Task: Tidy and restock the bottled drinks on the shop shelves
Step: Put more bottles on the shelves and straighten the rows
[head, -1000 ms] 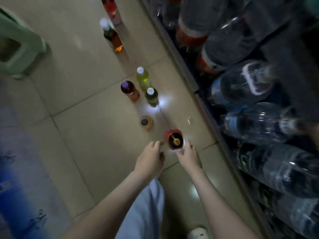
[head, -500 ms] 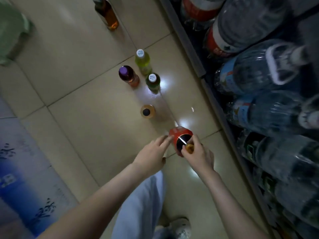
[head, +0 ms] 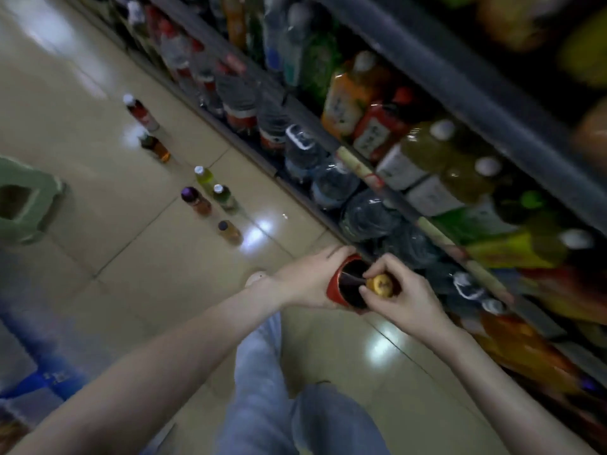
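— Where is the bottle [head: 341, 280] sitting?
— Centre-right of the frame, just in front of the lower shelf [head: 437, 231]. The left hand [head: 305, 280] is wrapping round its red body, and the right hand [head: 407, 297] is pinching the yellow cap [head: 381, 285].
— Which way is it pointing?
— It is leaning, cap end toward the right and up at the camera, I think; blur is smearing it.

- One view only: head camera, wide-angle, faces down and forward.
- Frame tilted: floor [head: 98, 93] at left, shelves [head: 460, 77] run diagonally along right.
- Close range: held bottle [head: 349, 284] mid-frame; shelves blurred.
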A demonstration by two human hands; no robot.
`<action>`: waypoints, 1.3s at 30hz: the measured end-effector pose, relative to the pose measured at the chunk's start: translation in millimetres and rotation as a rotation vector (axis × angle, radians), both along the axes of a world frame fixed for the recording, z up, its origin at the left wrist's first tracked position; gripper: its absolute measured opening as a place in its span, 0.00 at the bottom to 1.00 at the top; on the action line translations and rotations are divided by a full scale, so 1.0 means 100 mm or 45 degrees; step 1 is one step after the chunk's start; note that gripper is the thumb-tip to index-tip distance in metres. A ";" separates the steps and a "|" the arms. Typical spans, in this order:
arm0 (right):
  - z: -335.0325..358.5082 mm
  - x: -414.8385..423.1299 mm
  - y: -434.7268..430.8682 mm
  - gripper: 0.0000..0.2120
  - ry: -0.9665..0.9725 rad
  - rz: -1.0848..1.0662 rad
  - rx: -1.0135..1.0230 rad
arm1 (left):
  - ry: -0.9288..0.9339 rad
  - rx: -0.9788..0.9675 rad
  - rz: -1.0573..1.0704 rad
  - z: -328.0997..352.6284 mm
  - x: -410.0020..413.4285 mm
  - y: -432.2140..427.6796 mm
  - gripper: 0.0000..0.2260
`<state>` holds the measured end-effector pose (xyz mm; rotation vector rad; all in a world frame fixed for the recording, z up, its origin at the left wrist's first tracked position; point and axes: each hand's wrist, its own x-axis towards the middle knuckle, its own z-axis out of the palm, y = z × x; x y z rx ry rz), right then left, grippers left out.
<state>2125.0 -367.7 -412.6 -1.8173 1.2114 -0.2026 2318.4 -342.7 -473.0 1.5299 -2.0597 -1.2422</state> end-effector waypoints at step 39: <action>2.12 -3.89 -1.04 0.23 0.379 -1.299 -0.895 | -0.643 -1.260 -0.316 2.30 -4.05 -1.56 0.36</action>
